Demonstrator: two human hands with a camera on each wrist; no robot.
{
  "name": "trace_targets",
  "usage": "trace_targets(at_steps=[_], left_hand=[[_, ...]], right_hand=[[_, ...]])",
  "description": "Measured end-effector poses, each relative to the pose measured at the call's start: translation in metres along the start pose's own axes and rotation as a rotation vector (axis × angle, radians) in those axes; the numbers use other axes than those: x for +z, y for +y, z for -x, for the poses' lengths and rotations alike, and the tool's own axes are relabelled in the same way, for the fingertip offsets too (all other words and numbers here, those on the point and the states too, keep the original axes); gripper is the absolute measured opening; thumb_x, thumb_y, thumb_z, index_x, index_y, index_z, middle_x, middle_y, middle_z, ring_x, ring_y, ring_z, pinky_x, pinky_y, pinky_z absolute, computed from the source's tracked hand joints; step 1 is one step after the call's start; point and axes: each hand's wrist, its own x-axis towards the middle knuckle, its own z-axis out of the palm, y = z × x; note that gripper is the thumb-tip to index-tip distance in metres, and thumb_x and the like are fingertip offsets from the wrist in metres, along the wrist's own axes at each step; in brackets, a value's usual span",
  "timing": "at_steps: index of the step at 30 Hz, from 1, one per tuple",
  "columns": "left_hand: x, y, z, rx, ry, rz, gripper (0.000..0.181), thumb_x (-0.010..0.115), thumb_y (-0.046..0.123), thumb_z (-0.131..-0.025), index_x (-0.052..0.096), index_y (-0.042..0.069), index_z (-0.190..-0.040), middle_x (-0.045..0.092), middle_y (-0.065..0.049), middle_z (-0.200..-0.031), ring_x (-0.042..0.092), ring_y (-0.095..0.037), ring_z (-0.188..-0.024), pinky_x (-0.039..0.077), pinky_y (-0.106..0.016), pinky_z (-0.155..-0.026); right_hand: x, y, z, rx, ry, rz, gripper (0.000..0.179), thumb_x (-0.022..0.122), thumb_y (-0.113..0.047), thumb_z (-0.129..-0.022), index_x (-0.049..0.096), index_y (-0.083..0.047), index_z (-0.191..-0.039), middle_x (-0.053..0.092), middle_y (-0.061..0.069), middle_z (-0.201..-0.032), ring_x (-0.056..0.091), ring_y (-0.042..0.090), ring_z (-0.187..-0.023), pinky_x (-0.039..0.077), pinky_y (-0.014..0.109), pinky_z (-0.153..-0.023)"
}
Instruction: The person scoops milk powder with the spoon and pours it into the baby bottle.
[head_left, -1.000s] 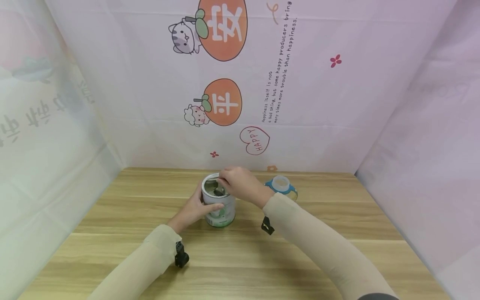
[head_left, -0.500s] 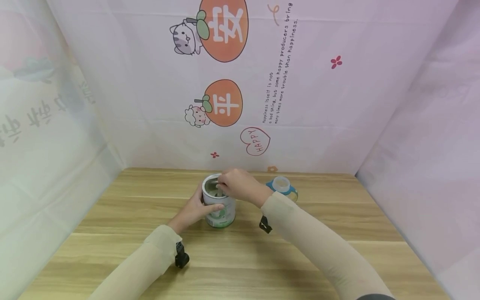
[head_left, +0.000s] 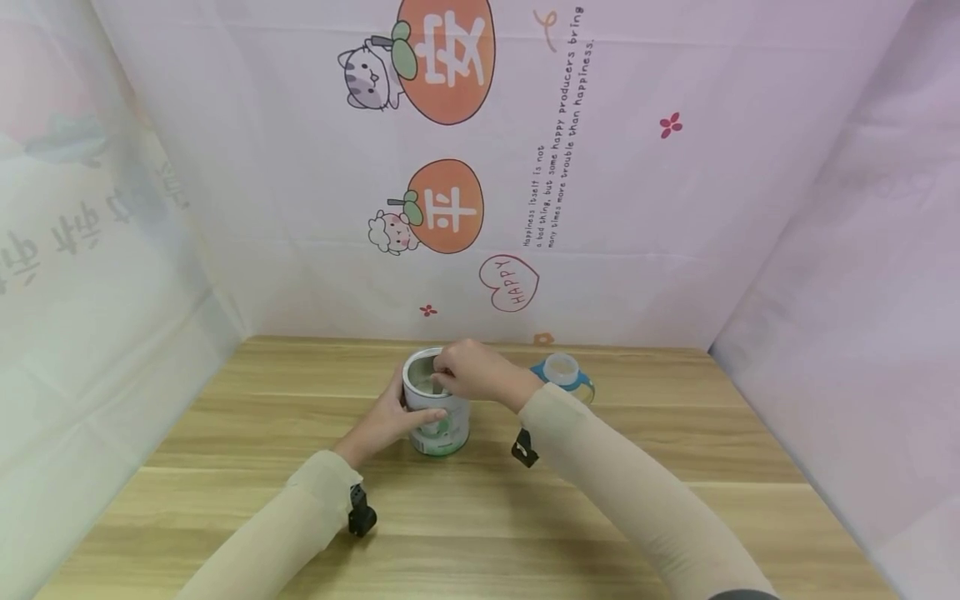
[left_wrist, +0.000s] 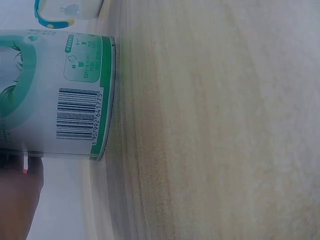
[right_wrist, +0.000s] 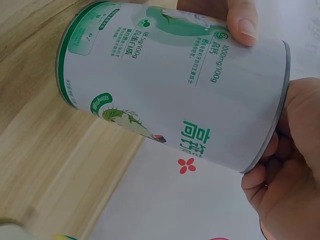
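Note:
A white and green milk powder can point(head_left: 441, 433) stands upright and lidless near the back of the table. My left hand point(head_left: 386, 421) holds its left side, thumb across the front. At the can's mouth, my right hand point(head_left: 476, 372) has its fingers curled over the rim and pinches a spoon point(head_left: 437, 387) that reaches down inside. Most of the spoon is hidden by the hand and the can wall. In the right wrist view the right hand point(right_wrist: 295, 165) is close against the can's top edge. The left wrist view shows the can's barcode side point(left_wrist: 77, 115).
Right of the can, partly behind my right forearm, a cup with blue handles point(head_left: 562, 369) and a translucent top stands on the wooden table point(head_left: 465, 533). White printed cloth point(head_left: 615, 275) rises behind the table and on both sides.
The right hand has shifted slightly left and lower at the can's mouth, and the spoon's bowl, seen earlier inside, is now mostly hidden. The left hand and can stay put.

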Motion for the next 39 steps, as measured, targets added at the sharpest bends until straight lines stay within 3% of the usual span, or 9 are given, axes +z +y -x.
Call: trace_targets(at_steps=[11,17,28,39], left_hand=[[0.0014,0.0000,0.0009,0.013,0.004,-0.009,0.091,0.079,0.030,-0.089,0.017,0.035,-0.156,0.040,-0.005,-0.148,0.046,-0.028,-0.132,0.040,-0.053,-0.105],[0.0020,0.0016,0.0009,0.011,0.007,-0.014,0.091,0.079,0.030,-0.089,0.017,0.035,-0.155,0.042,-0.005,-0.147,0.046,-0.028,-0.132,0.040,-0.054,-0.105],[0.0011,0.0014,0.0004,-0.003,0.013,-0.001,0.090,0.079,0.032,-0.089,0.018,0.036,-0.155,0.040,-0.003,-0.148,0.045,-0.027,-0.133,0.038,-0.054,-0.107],[0.0035,0.0048,0.0036,-0.021,0.018,-0.010,0.091,0.078,0.029,-0.090,0.014,0.035,-0.156,0.037,-0.006,-0.150,0.043,-0.027,-0.135,0.037,-0.054,-0.108]], right_hand=[[-0.0020,-0.0019,0.0022,0.027,-0.008,-0.105,0.027,0.066,-0.014,-0.099,0.063,-0.010,-0.072,0.054,-0.003,-0.063,0.046,0.008,-0.056,0.040,0.019,-0.052],[0.0027,0.0013,0.0012,0.047,-0.010,-0.113,0.028,0.065,-0.015,-0.099,0.063,-0.011,-0.072,0.054,-0.005,-0.063,0.046,0.007,-0.055,0.040,0.019,-0.052],[0.0027,0.0047,0.0011,0.064,-0.014,-0.191,0.034,0.064,-0.017,-0.100,0.057,-0.012,-0.067,0.045,-0.007,-0.057,0.040,0.006,-0.052,0.036,0.019,-0.051],[-0.0001,0.0077,0.0040,0.073,0.005,-0.290,0.029,0.062,-0.018,-0.101,0.067,-0.006,-0.075,0.048,-0.007,-0.059,0.039,0.006,-0.052,0.034,0.020,-0.051]])
